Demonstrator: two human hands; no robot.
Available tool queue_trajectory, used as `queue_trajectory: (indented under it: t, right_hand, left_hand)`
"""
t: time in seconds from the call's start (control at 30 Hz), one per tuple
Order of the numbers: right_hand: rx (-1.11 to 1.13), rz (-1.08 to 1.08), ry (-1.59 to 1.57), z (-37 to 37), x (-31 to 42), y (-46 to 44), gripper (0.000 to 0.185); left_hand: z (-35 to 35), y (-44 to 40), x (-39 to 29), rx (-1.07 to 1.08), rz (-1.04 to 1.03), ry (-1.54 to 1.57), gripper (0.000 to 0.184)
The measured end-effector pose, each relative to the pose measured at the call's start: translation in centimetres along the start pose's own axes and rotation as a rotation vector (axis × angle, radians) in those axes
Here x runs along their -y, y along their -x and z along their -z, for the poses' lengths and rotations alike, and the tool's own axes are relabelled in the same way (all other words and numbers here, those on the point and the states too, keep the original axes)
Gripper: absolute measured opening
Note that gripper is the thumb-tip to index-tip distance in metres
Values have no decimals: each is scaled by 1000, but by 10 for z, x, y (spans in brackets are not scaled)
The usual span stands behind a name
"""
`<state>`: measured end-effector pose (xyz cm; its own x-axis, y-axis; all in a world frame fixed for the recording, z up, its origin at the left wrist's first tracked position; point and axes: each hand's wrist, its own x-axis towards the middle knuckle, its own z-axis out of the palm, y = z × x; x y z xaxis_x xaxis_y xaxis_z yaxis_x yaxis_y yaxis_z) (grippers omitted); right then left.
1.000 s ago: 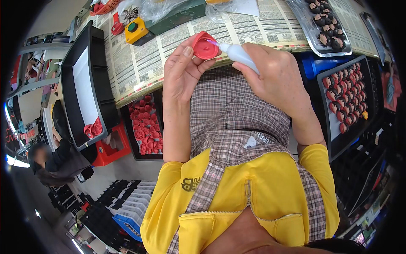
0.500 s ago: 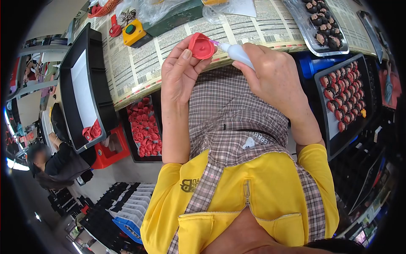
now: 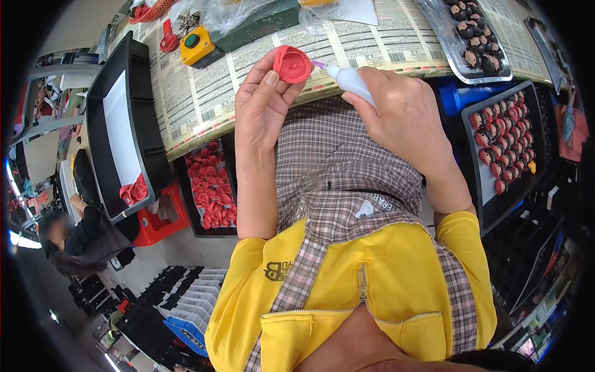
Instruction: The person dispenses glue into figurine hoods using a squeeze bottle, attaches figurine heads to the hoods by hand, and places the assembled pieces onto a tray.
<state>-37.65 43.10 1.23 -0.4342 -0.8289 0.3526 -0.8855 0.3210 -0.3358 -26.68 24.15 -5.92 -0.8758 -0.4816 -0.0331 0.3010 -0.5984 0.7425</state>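
Between the thumb and fingers of my left hand [image 3: 263, 99] is a red cup-shaped piece [image 3: 293, 64], its hollow side facing me. My right hand [image 3: 403, 111] is wrapped round a whitish squeeze bottle [image 3: 352, 81] with a thin purple tip. That tip points at the right rim of the red piece, with a small gap between them. Both hands are over the front edge of the table [image 3: 248, 77], which has a printed covering.
A black tray [image 3: 144, 105] with red pieces stands left; another box of red pieces [image 3: 211, 192] is below. At right are a metal tray [image 3: 457, 59] and a tray of red-and-black figures [image 3: 505, 142]. A yellow button box [image 3: 199, 46] is at the back. A person [image 3: 80, 235] sits far left.
The red piece in my left hand has moved slightly left and is tilted differently. The bottle tip, earlier at its rim, is now a little apart from it.
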Motion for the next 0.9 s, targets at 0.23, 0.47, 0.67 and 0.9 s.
queue_trajectory:
  t: [0.23,0.47,0.67,0.9]
  right_hand:
    - [-35,32,-120,2,3,1,23]
    - [-42,43,-113,1,2,1,23]
    - [-43,47,-109,0,1,1,23]
    - [-45,48,-72,0,1,2,23]
  left_hand:
    - [1,0,6,33,71,132,43]
    - [0,0,9,71,94,107,44]
    - [-4,1,9,51,99,87,44]
    - [-5,1,9,43,99,77,44]
